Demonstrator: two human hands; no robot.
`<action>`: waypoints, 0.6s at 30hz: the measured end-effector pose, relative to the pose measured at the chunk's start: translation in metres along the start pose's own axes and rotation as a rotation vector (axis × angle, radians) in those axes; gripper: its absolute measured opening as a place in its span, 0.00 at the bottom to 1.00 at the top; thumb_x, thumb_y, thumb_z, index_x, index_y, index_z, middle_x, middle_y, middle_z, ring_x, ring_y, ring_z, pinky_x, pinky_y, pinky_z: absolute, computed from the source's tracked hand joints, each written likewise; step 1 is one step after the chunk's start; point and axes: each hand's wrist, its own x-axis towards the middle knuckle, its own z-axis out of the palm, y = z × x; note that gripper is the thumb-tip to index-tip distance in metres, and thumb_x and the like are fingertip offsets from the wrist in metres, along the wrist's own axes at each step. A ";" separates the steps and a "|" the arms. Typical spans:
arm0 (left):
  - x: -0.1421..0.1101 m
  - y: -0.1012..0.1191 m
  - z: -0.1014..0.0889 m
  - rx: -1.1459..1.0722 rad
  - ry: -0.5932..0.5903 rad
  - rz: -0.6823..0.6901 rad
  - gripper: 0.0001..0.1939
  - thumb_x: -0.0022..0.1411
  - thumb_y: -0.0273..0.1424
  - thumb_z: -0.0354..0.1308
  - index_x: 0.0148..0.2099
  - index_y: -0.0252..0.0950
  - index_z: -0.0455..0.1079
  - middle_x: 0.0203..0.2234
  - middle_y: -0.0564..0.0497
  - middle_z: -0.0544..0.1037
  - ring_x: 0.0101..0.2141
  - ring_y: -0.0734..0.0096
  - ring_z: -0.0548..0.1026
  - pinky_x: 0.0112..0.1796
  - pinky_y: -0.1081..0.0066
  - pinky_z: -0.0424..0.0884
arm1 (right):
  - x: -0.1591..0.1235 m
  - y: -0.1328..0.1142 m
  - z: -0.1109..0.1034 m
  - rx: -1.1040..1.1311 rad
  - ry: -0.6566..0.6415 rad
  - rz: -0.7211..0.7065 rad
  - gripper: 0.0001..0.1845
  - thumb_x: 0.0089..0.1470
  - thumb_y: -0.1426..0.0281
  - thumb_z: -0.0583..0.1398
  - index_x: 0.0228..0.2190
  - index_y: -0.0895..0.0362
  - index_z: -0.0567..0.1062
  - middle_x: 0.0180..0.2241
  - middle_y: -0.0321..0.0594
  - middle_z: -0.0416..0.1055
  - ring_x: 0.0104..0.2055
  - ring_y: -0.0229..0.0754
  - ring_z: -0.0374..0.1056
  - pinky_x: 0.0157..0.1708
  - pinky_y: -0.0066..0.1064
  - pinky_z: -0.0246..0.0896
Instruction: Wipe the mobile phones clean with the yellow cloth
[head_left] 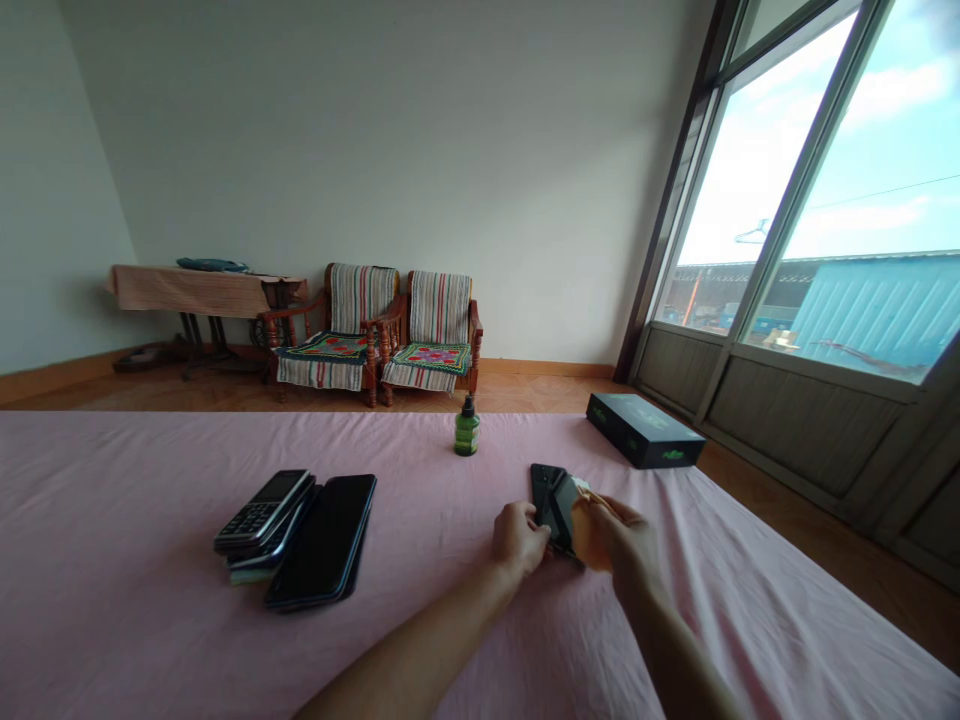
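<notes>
On the pink bedsheet (442, 570), a dark smartphone (550, 490) lies between my hands, and what seems to be another dark phone overlaps it at an angle. My left hand (517, 540) is closed at the phone's lower left edge, thumb and fingers on its side. My right hand (626, 535) is closed around an orange-tan cloth (591, 532), which covers the right side of the phones. A bit of white shows at the cloth's top edge. Fingertips of the right hand are partly hidden behind the cloth.
To the left lie a stack of keypad phones (262, 515) and large black smartphones (326, 540). A green spray bottle (466, 430) stands beyond my hands. At the far right edge sits a black box (645, 430). Two wooden chairs (379, 340) stand against the wall.
</notes>
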 end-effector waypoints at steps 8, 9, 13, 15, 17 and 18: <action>-0.009 -0.001 -0.005 0.129 0.109 0.167 0.14 0.67 0.34 0.55 0.52 0.35 0.66 0.49 0.45 0.71 0.44 0.61 0.73 0.43 0.58 0.72 | 0.023 0.000 0.011 0.010 -0.092 0.124 0.16 0.33 0.63 0.62 0.26 0.60 0.78 0.18 0.37 0.73 0.20 0.42 0.69 0.19 0.29 0.61; -0.009 -0.002 -0.005 0.128 0.120 0.184 0.14 0.67 0.34 0.55 0.52 0.35 0.66 0.49 0.45 0.71 0.44 0.61 0.73 0.43 0.58 0.72 | 0.023 0.001 0.012 0.018 -0.089 0.125 0.17 0.32 0.62 0.62 0.26 0.60 0.78 0.18 0.37 0.73 0.21 0.42 0.69 0.19 0.29 0.61; -0.010 -0.004 -0.004 0.115 0.142 0.234 0.11 0.65 0.32 0.57 0.48 0.34 0.69 0.46 0.46 0.73 0.44 0.61 0.73 0.44 0.58 0.70 | 0.029 0.000 0.014 0.027 -0.051 0.109 0.19 0.33 0.61 0.62 0.28 0.60 0.78 0.19 0.38 0.73 0.21 0.42 0.69 0.18 0.28 0.61; -0.010 -0.004 -0.004 0.107 0.157 0.248 0.08 0.60 0.28 0.61 0.43 0.34 0.72 0.42 0.46 0.75 0.44 0.58 0.73 0.45 0.62 0.68 | 0.034 -0.001 0.016 0.024 -0.044 0.087 0.21 0.33 0.60 0.62 0.29 0.62 0.79 0.20 0.39 0.74 0.22 0.43 0.69 0.18 0.29 0.61; -0.011 -0.005 -0.003 0.104 0.181 0.257 0.09 0.54 0.23 0.63 0.40 0.35 0.74 0.38 0.46 0.77 0.45 0.55 0.73 0.45 0.65 0.67 | 0.038 -0.002 0.019 0.019 -0.053 0.060 0.22 0.33 0.59 0.62 0.30 0.62 0.80 0.21 0.40 0.75 0.23 0.44 0.70 0.19 0.29 0.62; -0.011 -0.005 -0.003 0.104 0.192 0.261 0.10 0.52 0.21 0.63 0.39 0.35 0.74 0.37 0.46 0.78 0.45 0.54 0.73 0.44 0.66 0.67 | 0.040 -0.002 0.020 0.014 -0.059 0.047 0.23 0.33 0.59 0.62 0.30 0.62 0.80 0.21 0.40 0.75 0.23 0.44 0.70 0.19 0.29 0.62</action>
